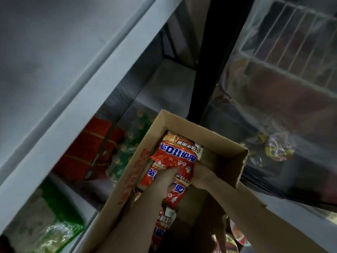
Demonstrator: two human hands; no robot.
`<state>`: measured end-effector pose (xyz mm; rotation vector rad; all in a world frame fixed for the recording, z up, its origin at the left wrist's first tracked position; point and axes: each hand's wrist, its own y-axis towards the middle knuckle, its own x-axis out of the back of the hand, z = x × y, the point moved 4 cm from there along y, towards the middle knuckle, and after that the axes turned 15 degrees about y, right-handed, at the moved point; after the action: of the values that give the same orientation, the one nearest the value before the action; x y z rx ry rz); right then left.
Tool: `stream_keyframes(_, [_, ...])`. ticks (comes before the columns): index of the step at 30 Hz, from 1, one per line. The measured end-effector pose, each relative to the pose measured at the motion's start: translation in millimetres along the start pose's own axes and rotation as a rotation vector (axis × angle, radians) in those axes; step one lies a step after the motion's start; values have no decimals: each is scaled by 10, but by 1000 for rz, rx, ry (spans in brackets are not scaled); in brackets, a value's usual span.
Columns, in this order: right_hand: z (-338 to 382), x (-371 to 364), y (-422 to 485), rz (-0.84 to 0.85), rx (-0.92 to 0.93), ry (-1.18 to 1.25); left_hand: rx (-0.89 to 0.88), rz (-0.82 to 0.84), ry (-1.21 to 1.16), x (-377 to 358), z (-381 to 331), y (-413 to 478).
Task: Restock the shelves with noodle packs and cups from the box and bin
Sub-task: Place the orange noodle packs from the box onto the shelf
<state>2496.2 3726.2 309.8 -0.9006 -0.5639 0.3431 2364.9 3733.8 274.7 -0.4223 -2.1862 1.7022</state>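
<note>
An open cardboard box (pixel 215 137) sits low in the middle of the head view, with several red noodle packs inside. Both my arms reach down into it. My left hand (pixel 166 177) grips the top red noodle pack (pixel 175 156) from the left, fingers curled into its wrapper. My right hand (pixel 199 173) holds the same pack at its right edge, partly hidden behind it. More red packs (pixel 164 220) lie lower in the box under my left forearm.
A grey shelf edge (pixel 102 73) runs diagonally across the left. Below it stand red packs (pixel 87 152) and green packs (pixel 54 216). A black upright (pixel 209 61) and a white wire basket (pixel 291 52) are at the right, with wrapped goods (pixel 277 147) below.
</note>
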Motion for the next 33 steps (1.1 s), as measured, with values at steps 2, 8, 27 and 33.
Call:
stream_keyframes(2, [-72,-51,102,13,-20,62,3,42,-130,-100,-3,131])
stream_keyframes(8, [-146,-133,149,52,-62,73,-56,-107,-250,-159,-88,283])
stream_keyframes(27, [850,-327,-1831,110,305,-95,-500,-234,311,1222,1193,-2230])
stream_keyframes(33, [1229,-1288,-2745,243,354,-239,-592,-254,268,1804,2167,-3414])
